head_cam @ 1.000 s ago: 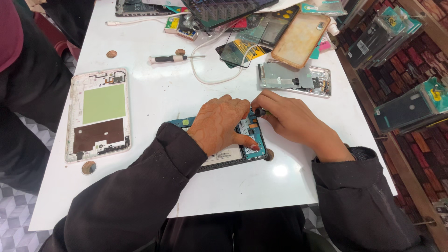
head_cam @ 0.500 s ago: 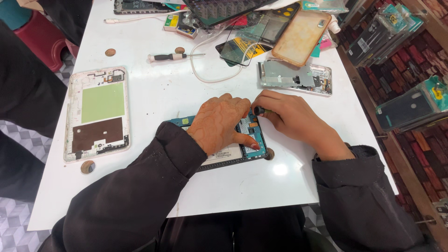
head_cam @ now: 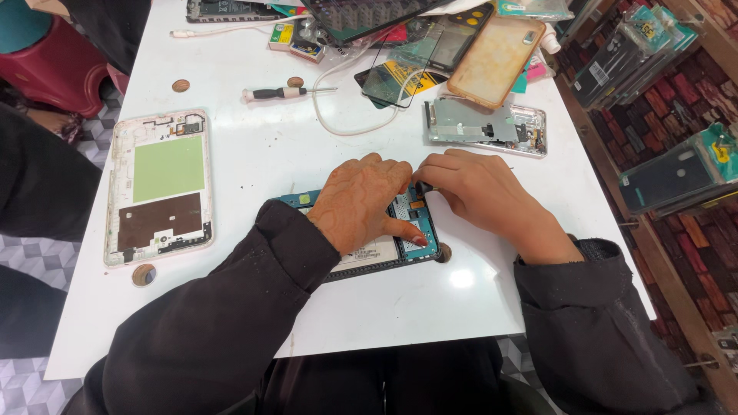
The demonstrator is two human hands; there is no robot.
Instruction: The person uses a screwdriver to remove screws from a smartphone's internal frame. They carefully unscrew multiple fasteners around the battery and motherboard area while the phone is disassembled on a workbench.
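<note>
**Opened phone under both hands**

The opened phone [head_cam: 400, 238], teal-edged with bare innards, lay on the white surface [head_cam: 261, 169] beneath the left hand [head_cam: 360, 201], pressed flat upon it. The right hand [head_cam: 480, 188] pinched narrowly at its top edge.

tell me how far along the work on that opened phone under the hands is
Done: the opened phone lies with its back off and its blue board bare. In hand: the left hand presses it flat on the white table while the right hand works its fingertips at the upper edge; any tool there is too small to tell. Left: nothing is closed up, and the screwdriver lies unused beyond.
</note>
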